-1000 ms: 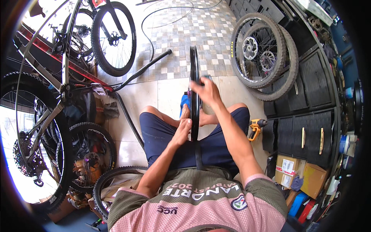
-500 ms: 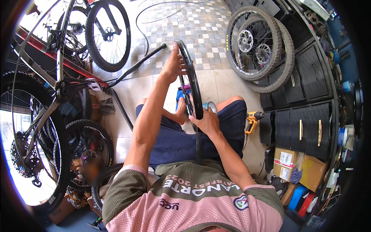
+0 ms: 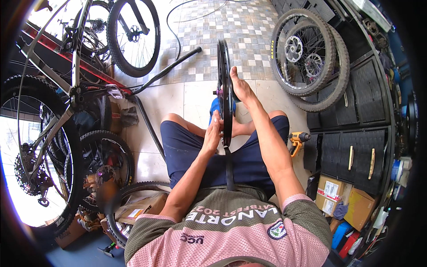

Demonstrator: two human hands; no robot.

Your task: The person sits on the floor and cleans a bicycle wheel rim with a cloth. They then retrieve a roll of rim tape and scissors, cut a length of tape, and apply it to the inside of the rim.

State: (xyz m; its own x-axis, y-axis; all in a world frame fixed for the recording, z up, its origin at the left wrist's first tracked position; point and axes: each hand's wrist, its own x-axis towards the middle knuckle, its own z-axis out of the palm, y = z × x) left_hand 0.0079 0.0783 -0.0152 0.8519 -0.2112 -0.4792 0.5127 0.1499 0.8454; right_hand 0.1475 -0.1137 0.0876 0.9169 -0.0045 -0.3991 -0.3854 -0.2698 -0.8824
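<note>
A black bicycle wheel [image 3: 227,115] with a purple hub stands edge-on between my bare legs, above a blue object [image 3: 214,105] I cannot make out. A black strap [image 3: 229,171] runs from its lower end over my lap. My left hand [image 3: 212,135] lies along the wheel's lower left side, fingers stretched out and touching it. Higher up on the right side, my right hand [image 3: 243,92] is against the rim, thumb raised and the other fingers curled around something dark that they mostly hide.
Bicycles [image 3: 75,53] crowd the left side, with a long black tube [image 3: 147,124] on the tiles beside them. Two spare wheels [image 3: 302,58] lean on black cabinets [image 3: 342,153] at right. A yellow power tool [image 3: 297,141] lies by my right knee, boxes [image 3: 331,196] lower down.
Since half a second ago my left hand has dropped from the top of the rim to its lower part, while my right hand has moved up. The wheel appears straighter.
</note>
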